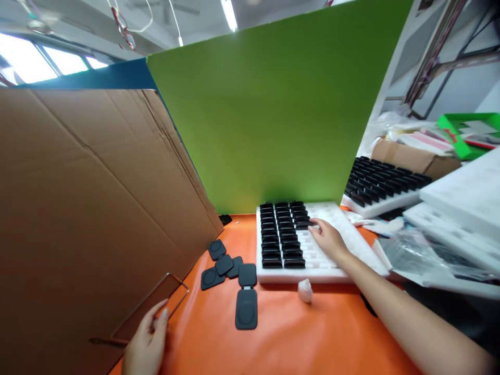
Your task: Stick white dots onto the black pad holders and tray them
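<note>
My right hand (328, 238) reaches over a white foam tray (328, 271). Its thumb and fingertips are at the end of a black flat piece (302, 225), which stands on edge in a slot of the third row. Several like pieces fill the rows to its left. At the lower left, my left hand (146, 338) is curled, thumb close to forefinger, beside a thin wire frame (177, 281). What lies between those fingers is hidden. On the table between my hands is an unfolded dark charging pad (246, 310) with a ring mark, hinged to a second square panel.
More dark folding pads (213, 278) lie on the orange table cover (312, 338), near a crumpled white lump (305, 290). A cardboard panel (78, 182) walls the left, a green board (273, 114) the back. Another filled tray (385, 203) and stacked foam (469, 192) crowd the right.
</note>
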`<state>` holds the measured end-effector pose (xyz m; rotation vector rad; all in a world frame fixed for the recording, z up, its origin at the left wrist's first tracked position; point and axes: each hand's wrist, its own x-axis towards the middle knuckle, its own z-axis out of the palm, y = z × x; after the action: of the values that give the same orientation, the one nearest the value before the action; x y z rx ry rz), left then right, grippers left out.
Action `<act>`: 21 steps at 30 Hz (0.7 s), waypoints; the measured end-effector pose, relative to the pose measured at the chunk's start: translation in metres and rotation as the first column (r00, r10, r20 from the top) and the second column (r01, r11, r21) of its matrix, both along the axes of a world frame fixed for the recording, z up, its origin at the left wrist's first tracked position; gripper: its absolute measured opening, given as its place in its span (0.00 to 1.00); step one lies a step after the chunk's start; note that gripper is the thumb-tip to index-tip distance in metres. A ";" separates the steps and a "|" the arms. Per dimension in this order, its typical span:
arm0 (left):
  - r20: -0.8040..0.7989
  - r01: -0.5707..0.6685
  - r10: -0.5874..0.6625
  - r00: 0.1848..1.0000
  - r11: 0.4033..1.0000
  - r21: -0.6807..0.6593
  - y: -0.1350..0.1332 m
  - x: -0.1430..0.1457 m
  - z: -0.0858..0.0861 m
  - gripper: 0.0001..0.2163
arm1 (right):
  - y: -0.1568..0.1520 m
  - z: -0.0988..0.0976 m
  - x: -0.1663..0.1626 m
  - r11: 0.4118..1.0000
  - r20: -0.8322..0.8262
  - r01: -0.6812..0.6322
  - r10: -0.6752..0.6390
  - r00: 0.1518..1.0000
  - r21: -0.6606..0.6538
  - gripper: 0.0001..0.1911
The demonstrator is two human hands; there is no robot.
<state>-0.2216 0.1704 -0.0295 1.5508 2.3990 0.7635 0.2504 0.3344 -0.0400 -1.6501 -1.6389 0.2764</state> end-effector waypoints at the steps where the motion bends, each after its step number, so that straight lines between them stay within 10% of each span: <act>1: -0.031 -0.002 0.001 1.000 1.000 -0.013 -0.004 -0.007 -0.002 0.19 | 0.000 0.000 0.000 1.000 0.001 0.001 -0.001 1.000 -0.001 0.19; 4: -0.244 0.120 -0.122 0.962 0.992 -0.022 0.000 -0.012 -0.004 0.19 | 0.000 0.000 0.000 1.000 0.006 0.002 -0.002 1.000 -0.001 0.19; 8: -0.606 0.429 -0.418 0.677 0.893 -0.137 0.052 0.017 0.004 0.19 | 0.000 0.002 -0.002 1.000 0.019 0.006 -0.006 1.000 0.001 0.19; 16: -0.682 0.681 -0.652 0.332 0.666 -0.305 0.234 0.096 0.011 0.16 | 0.000 0.006 -0.004 0.999 0.045 0.031 -0.029 0.999 -0.035 0.20; 21: -0.711 0.657 -0.648 0.274 0.666 -0.355 0.297 0.112 -0.005 0.16 | 0.002 0.006 -0.006 0.996 0.029 0.048 -0.046 0.999 -0.073 0.19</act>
<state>-0.1097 0.4676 -0.0344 3.0711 1.6788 -0.2138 0.2442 0.3365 -0.0340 -1.7524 -1.6247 0.2957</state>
